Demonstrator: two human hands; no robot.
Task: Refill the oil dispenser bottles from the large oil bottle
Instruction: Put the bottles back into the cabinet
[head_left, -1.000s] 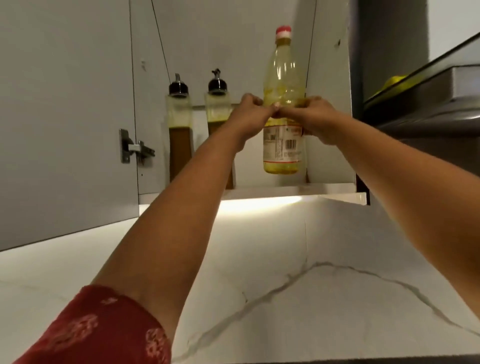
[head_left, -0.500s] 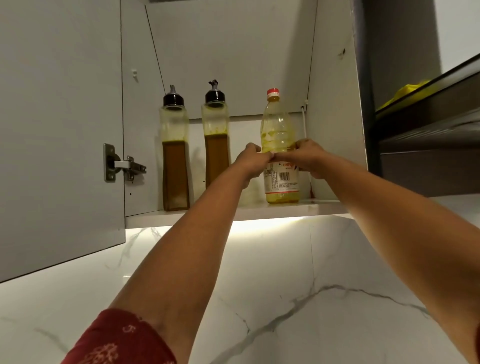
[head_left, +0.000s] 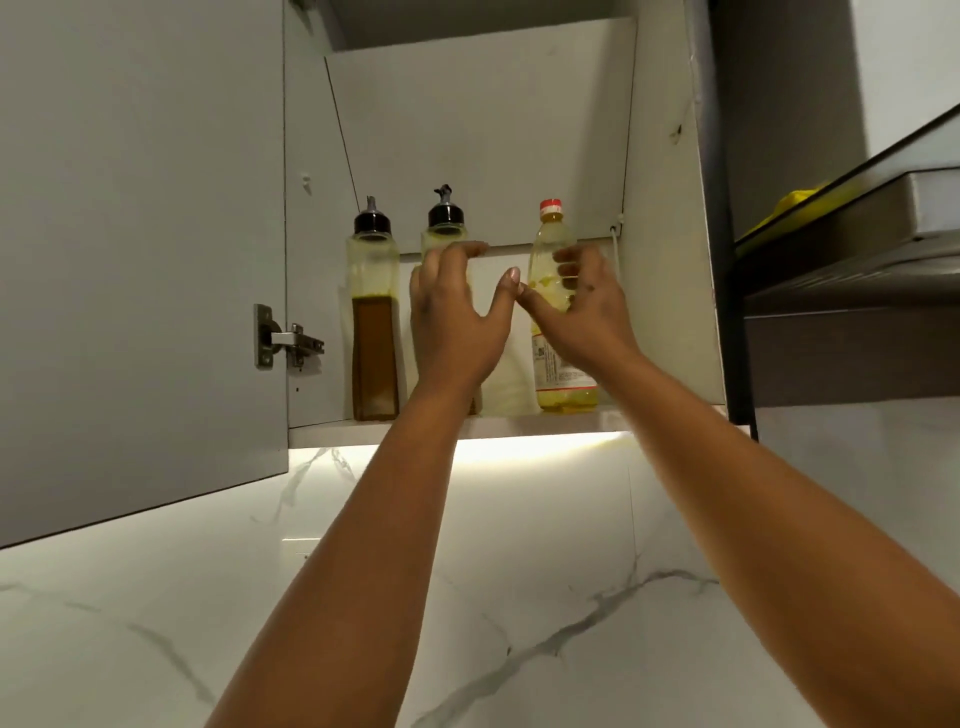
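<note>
The large oil bottle (head_left: 551, 234), clear plastic with a red cap, yellow oil and a white label, stands upright at the right of the cabinet shelf (head_left: 332, 431). Two dispenser bottles with black pour spouts stand to its left. The left one (head_left: 374, 322) holds dark brown oil to about two thirds. The middle one (head_left: 445, 215) is mostly hidden behind my left hand (head_left: 457, 312), whose fingers are spread and hold nothing. My right hand (head_left: 576, 312) hovers in front of the large bottle with loose, slightly blurred fingers, not gripping it.
The grey cabinet door (head_left: 140, 260) hangs open at the left on a metal hinge (head_left: 283, 340). A dark range hood (head_left: 857, 291) juts out at the right with something yellow (head_left: 789, 208) on top. White marble wall (head_left: 519, 571) lies below the lit shelf.
Both hands lowered the large bottle onto the shelf, then let go of it. The fingers have opened and the left hand has drifted left, in front of the middle dispenser.
</note>
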